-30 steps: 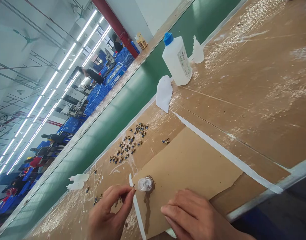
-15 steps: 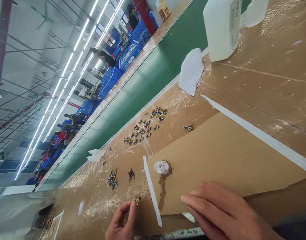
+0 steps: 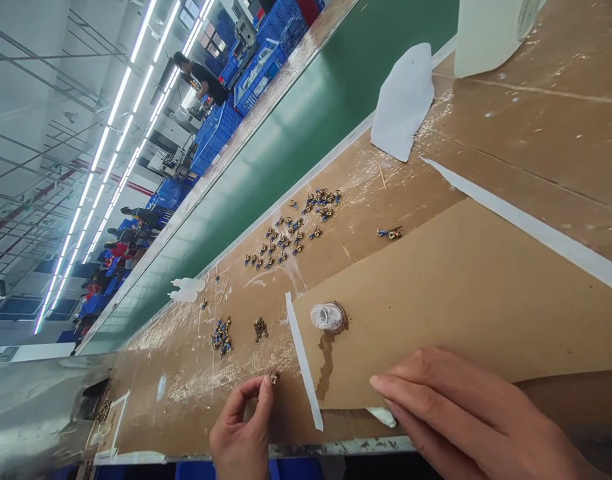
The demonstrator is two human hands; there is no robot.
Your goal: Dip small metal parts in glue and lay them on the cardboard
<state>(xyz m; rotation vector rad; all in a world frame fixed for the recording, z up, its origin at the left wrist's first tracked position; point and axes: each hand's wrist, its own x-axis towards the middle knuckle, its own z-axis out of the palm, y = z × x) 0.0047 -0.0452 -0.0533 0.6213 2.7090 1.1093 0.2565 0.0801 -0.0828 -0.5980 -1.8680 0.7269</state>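
Where fingertips pinch: small brass part (image 3: 274,377), left hand (image 3: 241,433).

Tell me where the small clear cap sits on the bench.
In the head view, the clear cap sits on the cardboard sheet, at its left edge beside a white tape strip, above the left hand.

Small cap (image 3: 328,317) sits on cardboard sheet (image 3: 461,293) atop counter (image 3: 536,120), tape strip (image 3: 302,360) just left of it, parts cluster (image 3: 293,230) behind, 2 small piles (image 3: 222,335) further left, conveyor belt (image 3: 286,153) beyond counter edge.
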